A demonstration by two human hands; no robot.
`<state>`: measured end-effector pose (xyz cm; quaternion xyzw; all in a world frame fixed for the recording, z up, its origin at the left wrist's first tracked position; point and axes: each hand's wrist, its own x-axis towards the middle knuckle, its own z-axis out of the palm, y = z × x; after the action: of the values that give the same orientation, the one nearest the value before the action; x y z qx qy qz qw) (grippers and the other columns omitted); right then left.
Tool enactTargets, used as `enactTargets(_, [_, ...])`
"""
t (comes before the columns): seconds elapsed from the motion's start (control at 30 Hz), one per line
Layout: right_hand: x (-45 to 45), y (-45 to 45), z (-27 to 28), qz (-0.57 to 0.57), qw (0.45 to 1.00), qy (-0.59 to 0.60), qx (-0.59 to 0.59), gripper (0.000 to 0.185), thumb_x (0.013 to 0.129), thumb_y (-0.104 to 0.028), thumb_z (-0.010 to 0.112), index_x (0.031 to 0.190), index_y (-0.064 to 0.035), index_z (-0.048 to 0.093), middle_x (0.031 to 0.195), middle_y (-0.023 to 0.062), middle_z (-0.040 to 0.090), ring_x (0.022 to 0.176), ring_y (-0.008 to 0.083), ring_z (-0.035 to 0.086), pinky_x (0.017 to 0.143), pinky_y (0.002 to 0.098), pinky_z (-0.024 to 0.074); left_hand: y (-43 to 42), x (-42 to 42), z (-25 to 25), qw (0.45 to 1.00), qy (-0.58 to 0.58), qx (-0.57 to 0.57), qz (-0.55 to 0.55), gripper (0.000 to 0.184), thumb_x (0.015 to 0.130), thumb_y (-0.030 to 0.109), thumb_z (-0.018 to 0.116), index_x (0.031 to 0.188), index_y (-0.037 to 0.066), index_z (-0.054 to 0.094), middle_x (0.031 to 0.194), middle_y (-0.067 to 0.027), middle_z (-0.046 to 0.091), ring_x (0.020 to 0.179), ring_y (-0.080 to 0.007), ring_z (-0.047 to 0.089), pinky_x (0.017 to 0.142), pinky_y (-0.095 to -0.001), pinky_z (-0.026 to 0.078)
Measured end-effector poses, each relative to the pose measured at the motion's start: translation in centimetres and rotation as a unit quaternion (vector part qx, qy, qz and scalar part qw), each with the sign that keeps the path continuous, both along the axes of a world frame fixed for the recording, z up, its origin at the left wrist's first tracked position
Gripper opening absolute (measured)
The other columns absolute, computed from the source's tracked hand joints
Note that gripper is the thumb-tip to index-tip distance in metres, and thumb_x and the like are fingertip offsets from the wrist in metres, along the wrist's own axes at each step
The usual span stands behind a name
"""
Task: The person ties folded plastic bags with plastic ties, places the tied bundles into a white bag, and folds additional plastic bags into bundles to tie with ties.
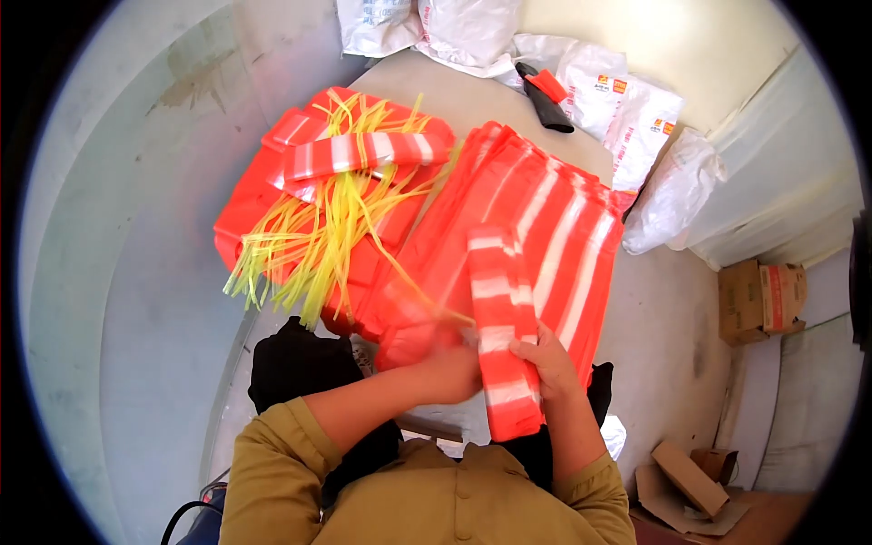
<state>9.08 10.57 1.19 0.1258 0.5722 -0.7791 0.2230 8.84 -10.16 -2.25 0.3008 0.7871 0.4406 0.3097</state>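
Observation:
My right hand (pixel 550 360) is closed on the lower part of a folded red-and-white striped bundle (pixel 502 336), thumb on top. Beside the bundle's left edge is my left hand (pixel 451 361), smeared by motion, its fingers unclear. A thin yellow strip (pixel 411 283) runs from the yellow strands to the left hand and bundle. Under and behind the bundle lies a wide stack of striped red sheets (pixel 545 213). Yellow strands (pixel 341 222) spread over a red pile (pixel 254 202) at the left, partly under another folded striped piece (pixel 363 153).
White printed sacks (pixel 640 127) line the far side. A black object with a red band (pixel 548 102) lies at the back. Cardboard boxes (pixel 752 302) stand at the right, with opened cardboard (pixel 688 481) at the lower right. A pale wall (pixel 145 272) is on the left.

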Motion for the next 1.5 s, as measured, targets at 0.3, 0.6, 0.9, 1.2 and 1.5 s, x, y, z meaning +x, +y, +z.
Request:
enactTargets(0.3, [-1.7,-0.2,-1.4,-0.056,0.993,0.047,0.088,0.06,0.089,-0.011,0.076,0.142,0.0026,0.052,0.127,0.0121,0.066,0.112,0.0215,0.065,0.095,0.0365,0.0554,1.3,-2.7,0.9,0.782,-0.407,0.338,0.329,0.055,0.1,0.013,0.062,0.149,0.002,0.04,0.126,-0.0143,0.066,0.113,-0.0191,0.066,0.093,-0.0347,0.055])
enactTargets(0.6, [-3.9,4.2,-0.8,-0.034,0.97,0.074,0.227,0.043,0.098,-0.003,0.065,0.139,0.0016,0.058,0.119,0.0079,0.068,0.106,0.0172,0.068,0.091,0.0323,0.056,1.5,-3.9,0.1,0.876,-0.203,0.273,0.341,0.078,0.093,0.002,0.067,0.159,0.007,0.026,0.114,-0.0148,0.07,0.102,-0.0189,0.069,0.09,-0.0326,0.055])
enactTargets(0.9, [-3.4,8.9,1.4,0.06,0.707,0.332,0.621,0.015,0.092,-0.003,0.069,0.106,0.0013,0.074,0.1,0.0138,0.068,0.09,0.0323,0.069,0.08,0.0365,0.0551,-0.1,-5.4,1.8,0.951,-0.037,0.074,0.298,0.07,0.088,0.018,0.07,0.152,0.007,0.046,0.134,-0.0213,0.063,0.12,-0.032,0.064,0.101,-0.0411,0.051])
enactTargets(1.2, [-2.0,8.4,0.0,0.031,0.596,0.325,0.733,0.017,0.092,-0.009,0.071,0.108,-0.0086,0.076,0.1,0.0098,0.07,0.085,0.0287,0.07,0.074,0.0401,0.0563,0.4,-5.4,2.0,0.956,0.095,-0.016,0.278,0.066,0.087,0.018,0.072,0.148,0.008,0.049,0.133,-0.0227,0.058,0.122,-0.0404,0.06,0.1,-0.0457,0.051])
enactTargets(1.5, [-3.4,5.1,-1.8,0.132,0.586,0.32,0.733,0.011,0.094,-0.016,0.058,0.099,-0.0092,0.066,0.089,0.0107,0.068,0.089,0.0324,0.07,0.072,0.0462,0.0553,0.0,-5.4,3.0,0.949,0.183,-0.11,0.231,0.061,0.086,0.019,0.076,0.144,0.013,0.056,0.142,-0.0192,0.051,0.122,-0.0372,0.061,0.096,-0.0466,0.054])
